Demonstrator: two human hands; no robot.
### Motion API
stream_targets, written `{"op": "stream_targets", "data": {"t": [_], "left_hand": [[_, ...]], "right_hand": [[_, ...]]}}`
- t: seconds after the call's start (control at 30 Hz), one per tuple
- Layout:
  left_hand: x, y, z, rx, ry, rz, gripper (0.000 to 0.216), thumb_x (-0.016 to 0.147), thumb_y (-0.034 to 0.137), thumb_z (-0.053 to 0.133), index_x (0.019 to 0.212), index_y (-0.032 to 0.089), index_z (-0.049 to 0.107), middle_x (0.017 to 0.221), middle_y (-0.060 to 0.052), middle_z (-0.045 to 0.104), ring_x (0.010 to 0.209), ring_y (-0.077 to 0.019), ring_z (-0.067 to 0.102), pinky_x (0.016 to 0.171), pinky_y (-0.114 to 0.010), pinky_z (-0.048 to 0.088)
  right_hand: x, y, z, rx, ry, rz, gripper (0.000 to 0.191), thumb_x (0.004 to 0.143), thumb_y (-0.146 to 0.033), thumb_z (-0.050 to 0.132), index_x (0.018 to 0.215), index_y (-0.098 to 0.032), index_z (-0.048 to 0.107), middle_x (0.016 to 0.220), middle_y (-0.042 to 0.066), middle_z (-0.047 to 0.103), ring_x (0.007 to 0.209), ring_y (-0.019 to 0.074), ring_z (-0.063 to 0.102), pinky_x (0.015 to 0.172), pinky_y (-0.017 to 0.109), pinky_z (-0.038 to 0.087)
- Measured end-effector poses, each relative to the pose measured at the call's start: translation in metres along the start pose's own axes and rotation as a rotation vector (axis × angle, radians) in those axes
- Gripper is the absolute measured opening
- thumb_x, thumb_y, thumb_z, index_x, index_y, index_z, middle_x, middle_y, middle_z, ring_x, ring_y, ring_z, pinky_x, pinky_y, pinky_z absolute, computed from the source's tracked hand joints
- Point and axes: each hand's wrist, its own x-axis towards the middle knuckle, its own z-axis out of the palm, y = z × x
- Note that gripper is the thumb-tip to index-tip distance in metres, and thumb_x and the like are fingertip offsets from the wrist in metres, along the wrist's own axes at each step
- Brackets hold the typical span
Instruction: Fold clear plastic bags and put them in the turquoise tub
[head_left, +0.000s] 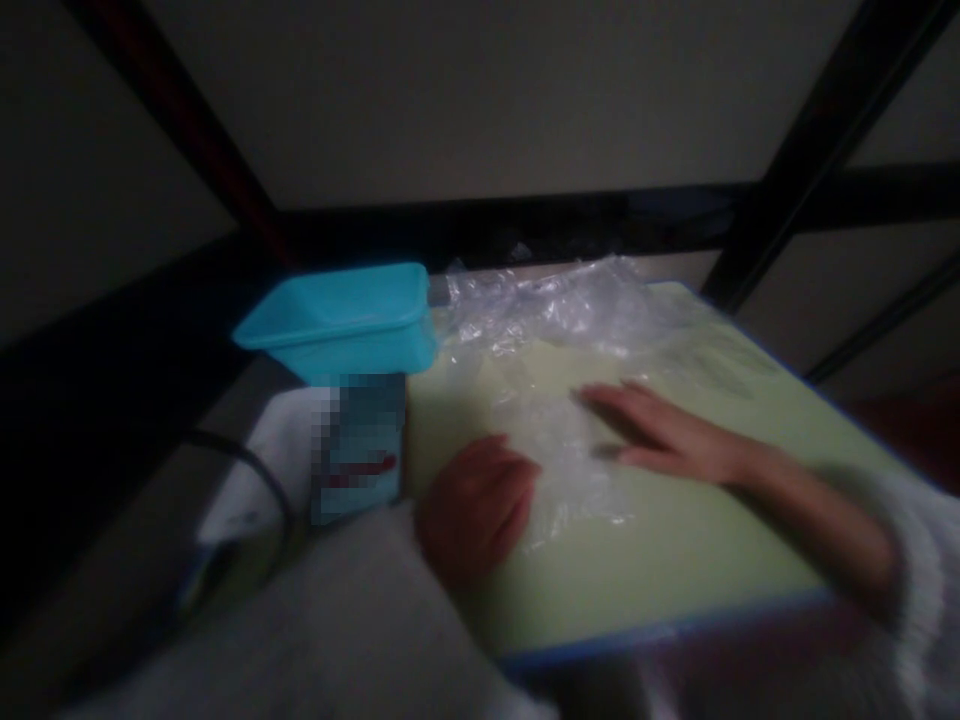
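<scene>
A flat, clear plastic bag point(562, 450) lies on the pale yellow-green tabletop between my hands. My left hand point(480, 505) is closed at the bag's left edge, its fingers curled together on the plastic; the fingertips are partly hidden and blurred. On the other side, my right hand point(667, 435) lies open and palm down, fingers stretched toward the bag's upper right edge, with the thumb apart. Behind the bag spreads a heap of crumpled clear plastic bags point(570, 305).
At the back left stands a turquoise plastic basket point(352, 330). In front of it lies a blurred-out flat rectangular item point(364, 450), beside a white object point(270, 465) and a dark cable point(251, 460). The table point(675, 570) has a blue edge. A wall with dark beams rises behind.
</scene>
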Motion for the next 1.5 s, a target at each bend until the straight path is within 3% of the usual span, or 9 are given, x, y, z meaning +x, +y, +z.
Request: {"op": "stream_targets", "data": {"t": [0.13, 0.37, 0.5, 0.6, 0.77, 1.1, 1.4, 1.5], "left_hand": [[-0.003, 0.007, 0.005, -0.075, -0.013, 0.053, 0.024, 0.085, 0.012, 0.039, 0.089, 0.018, 0.062, 0.082, -0.004, 0.07, 0.078, -0.016, 0.065, 0.092, -0.036, 0.051], [-0.001, 0.02, 0.001, -0.173, -0.024, 0.161, 0.029, 0.09, 0.016, 0.037, 0.081, 0.017, 0.064, 0.071, -0.004, 0.069, 0.071, -0.0149, 0.064, 0.08, -0.034, 0.055], [0.003, 0.017, -0.006, -0.067, 0.003, 0.081, 0.029, 0.088, 0.014, 0.038, 0.076, 0.016, 0.065, 0.07, -0.004, 0.069, 0.069, -0.0155, 0.064, 0.077, -0.033, 0.056], [0.002, 0.008, -0.004, 0.022, 0.005, 0.027, 0.025, 0.086, 0.013, 0.041, 0.083, 0.015, 0.066, 0.075, -0.005, 0.071, 0.073, -0.0165, 0.065, 0.082, -0.034, 0.055], [-0.004, 0.0, 0.005, 0.095, -0.071, -0.044, 0.023, 0.087, 0.016, 0.043, 0.09, 0.015, 0.066, 0.08, -0.006, 0.072, 0.079, -0.0184, 0.067, 0.084, -0.038, 0.056], [0.0, -0.01, 0.003, 0.142, -0.099, -0.083, 0.02, 0.088, 0.016, 0.045, 0.097, 0.014, 0.062, 0.088, -0.006, 0.072, 0.081, -0.0159, 0.067, 0.098, -0.041, 0.048], [0.003, -0.022, -0.001, 0.288, -0.182, -0.089, 0.026, 0.091, 0.012, 0.037, 0.1, 0.014, 0.061, 0.09, -0.006, 0.073, 0.085, -0.016, 0.067, 0.103, -0.044, 0.042], [0.003, -0.026, -0.003, 0.291, -0.222, -0.127, 0.028, 0.091, 0.012, 0.036, 0.103, 0.013, 0.061, 0.093, -0.007, 0.072, 0.088, -0.0173, 0.067, 0.105, -0.047, 0.038]], "right_hand": [[0.007, 0.005, 0.005, -0.007, 0.088, 0.055, 0.06, 0.093, -0.049, 0.041, 0.143, -0.02, 0.028, 0.14, 0.016, 0.045, 0.127, 0.0308, 0.044, 0.106, 0.061, 0.026], [0.014, 0.011, 0.009, -0.029, 0.092, 0.014, 0.058, 0.092, -0.05, 0.042, 0.141, -0.02, 0.031, 0.138, 0.015, 0.047, 0.125, 0.0309, 0.045, 0.104, 0.059, 0.029], [0.014, 0.011, 0.008, -0.033, 0.079, 0.001, 0.059, 0.092, -0.05, 0.043, 0.142, -0.021, 0.031, 0.139, 0.014, 0.047, 0.127, 0.0302, 0.044, 0.104, 0.058, 0.029], [0.012, 0.012, 0.008, -0.06, 0.063, 0.013, 0.059, 0.092, -0.05, 0.043, 0.142, -0.021, 0.031, 0.14, 0.014, 0.046, 0.128, 0.0301, 0.043, 0.105, 0.058, 0.027], [0.011, 0.014, 0.007, -0.066, 0.068, 0.026, 0.058, 0.092, -0.051, 0.043, 0.14, -0.022, 0.034, 0.138, 0.013, 0.048, 0.123, 0.0299, 0.048, 0.105, 0.057, 0.03], [0.007, 0.011, 0.0, -0.079, 0.118, 0.052, 0.052, 0.092, -0.046, 0.046, 0.136, -0.019, 0.04, 0.129, 0.014, 0.057, 0.116, 0.0294, 0.054, 0.102, 0.057, 0.033], [0.005, 0.0, -0.005, -0.121, 0.115, -0.006, 0.038, 0.095, -0.035, 0.044, 0.13, -0.021, 0.045, 0.104, 0.006, 0.07, 0.1, 0.0224, 0.065, 0.109, 0.053, 0.026], [0.004, -0.003, -0.006, -0.163, 0.138, -0.047, 0.032, 0.095, -0.031, 0.043, 0.124, -0.019, 0.051, 0.108, 0.007, 0.069, 0.098, 0.0212, 0.066, 0.111, 0.052, 0.024]]}}
